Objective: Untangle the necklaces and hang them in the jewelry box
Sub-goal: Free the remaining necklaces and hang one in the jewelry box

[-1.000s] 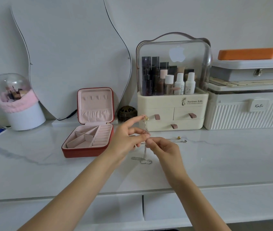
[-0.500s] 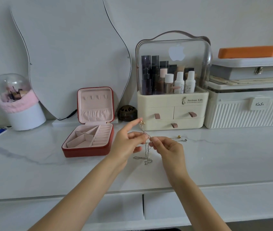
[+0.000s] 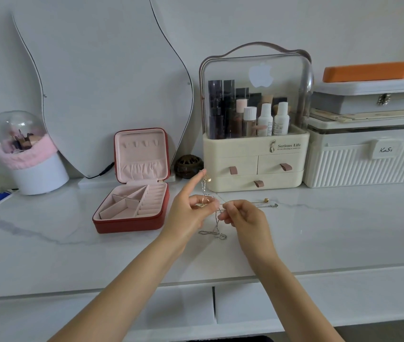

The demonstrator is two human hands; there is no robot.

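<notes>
Necklaces (image 3: 214, 218): pinched by left hand (image 3: 191, 213) and right hand (image 3: 245, 218) fingers; jewelry box (image 3: 132, 208): open, compartments bare

Open red jewelry box (image 3: 132, 211) sits on a white marble tabletop (image 3: 48, 255), its lid upright at the back. Bare tabletop lies in front of the box and to its left. Behind it stands a mirror (image 3: 102, 90); just right of the lid, a small dark ornament (image 3: 188, 166), then a cream cosmetics organizer (image 3: 255, 166). Right of the box, tangled chains (image 3: 214, 233) lie on the tabletop.
</notes>
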